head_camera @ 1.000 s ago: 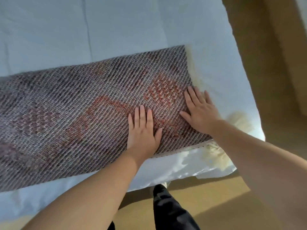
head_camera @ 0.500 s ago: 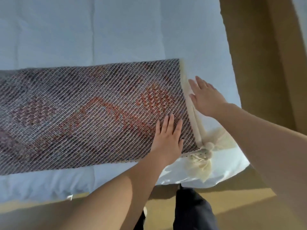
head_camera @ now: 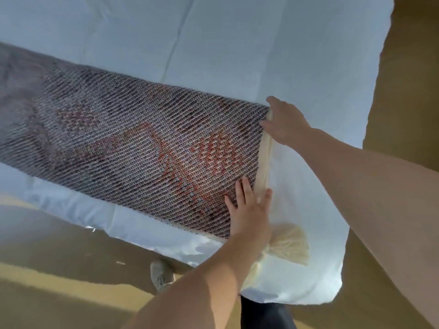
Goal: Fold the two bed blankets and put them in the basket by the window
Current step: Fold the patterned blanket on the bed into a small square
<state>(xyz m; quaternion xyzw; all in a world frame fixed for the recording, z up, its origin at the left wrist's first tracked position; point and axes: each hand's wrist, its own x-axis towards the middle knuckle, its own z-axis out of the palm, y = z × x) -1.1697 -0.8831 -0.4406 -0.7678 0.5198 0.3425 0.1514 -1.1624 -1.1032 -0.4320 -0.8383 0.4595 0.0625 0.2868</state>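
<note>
A woven grey-and-red patterned blanket (head_camera: 133,143) lies folded into a long strip across the white bed (head_camera: 213,48), running from the left edge to near the bed's right corner. Its cream edge and a cream tassel (head_camera: 291,243) show at the right end. My left hand (head_camera: 249,210) rests flat at the strip's near right corner, fingers apart. My right hand (head_camera: 282,122) is at the far right corner, fingers curled over the blanket's edge. The second blanket and the basket are out of view.
The bed's near edge and right corner overhang a tan carpeted floor (head_camera: 403,67). My shoe (head_camera: 161,275) and dark trouser leg (head_camera: 263,314) stand close to the bed's near side.
Both hands slid rightward from the top of the blanket to its right end. The right hand went from hovering beside the edge to gripping the far corner. The view tilted.
</note>
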